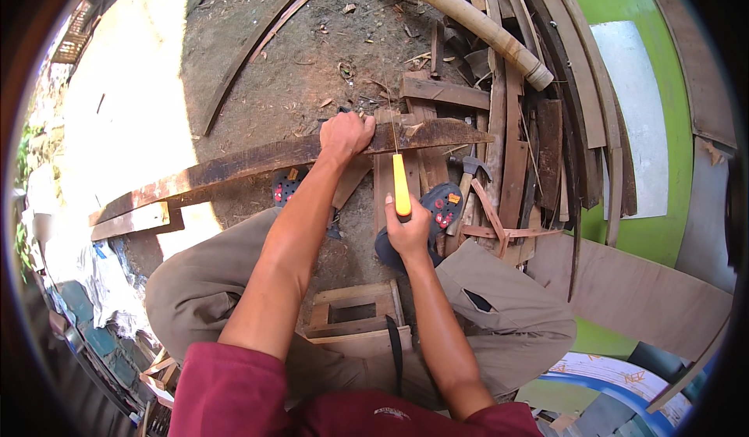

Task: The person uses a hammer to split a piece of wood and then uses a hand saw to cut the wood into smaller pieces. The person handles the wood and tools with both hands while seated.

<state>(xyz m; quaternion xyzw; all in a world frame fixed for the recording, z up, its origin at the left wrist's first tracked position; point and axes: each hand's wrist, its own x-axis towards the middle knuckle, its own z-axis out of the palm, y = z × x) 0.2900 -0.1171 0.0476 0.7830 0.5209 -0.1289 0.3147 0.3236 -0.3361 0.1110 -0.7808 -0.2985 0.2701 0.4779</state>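
A long dark wooden plank (257, 160) lies crosswise in front of me, its right end over some short boards. My left hand (347, 134) is closed over its upper edge and presses on it. In my right hand (409, 230) is the yellow handle of a handsaw (401, 183). The saw's thin blade is seen almost edge-on, pointing away from me and crossing the plank just right of my left hand. How deep the blade sits in the wood I cannot tell.
A claw hammer (470, 173) lies right of my shoe (445, 207). Scrap boards and a bamboo pole (468, 27) are piled at the right. A small wooden frame (355, 324) sits between my legs. Two curved strips, one a dark strip (246, 66), rest on the dirt ground farther off.
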